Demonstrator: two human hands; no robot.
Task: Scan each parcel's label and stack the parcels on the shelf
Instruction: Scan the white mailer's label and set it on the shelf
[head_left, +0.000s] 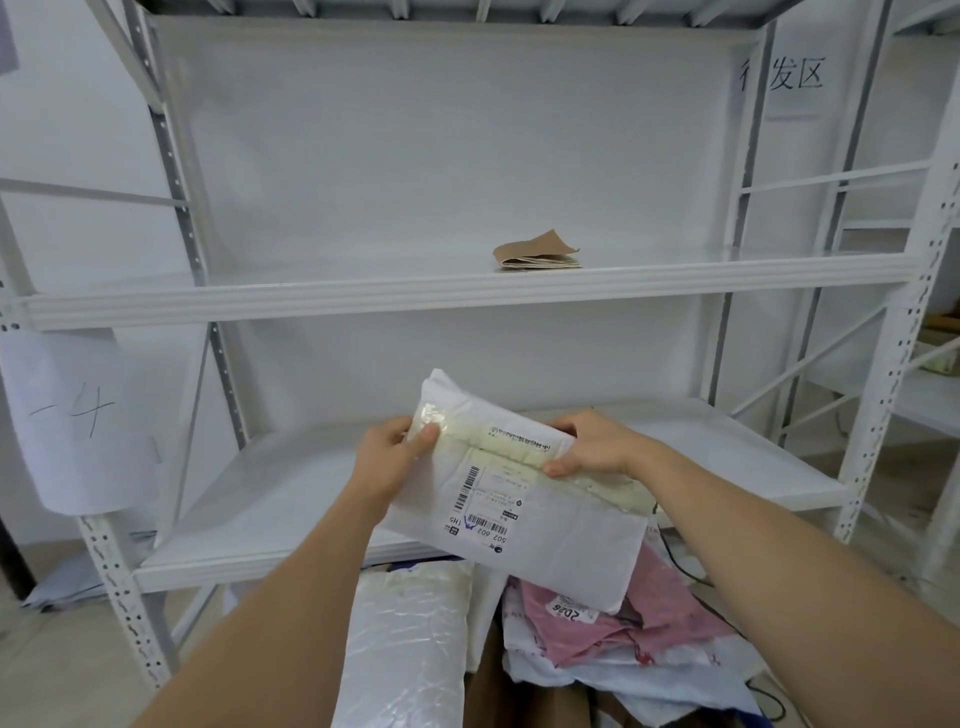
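I hold a flat white plastic parcel (540, 519) in both hands, in front of the lower board (249, 499) of a white metal shelf. Its printed label with barcodes faces up towards me. My left hand (389, 462) grips the parcel's far left corner, thumb on top. My right hand (592, 444) grips its far right edge, thumb pressed on the taped seam. A brown paper parcel (537, 252) lies on the upper shelf board (363, 296).
Below my arms lies a heap of other parcels: a white bubble mailer (410, 639) and a pink and white bag (623, 639) marked 2026. A black cable (691, 571) runs on the right. Shelf uprights (119, 571) stand left and right, with another rack (930, 395) at far right.
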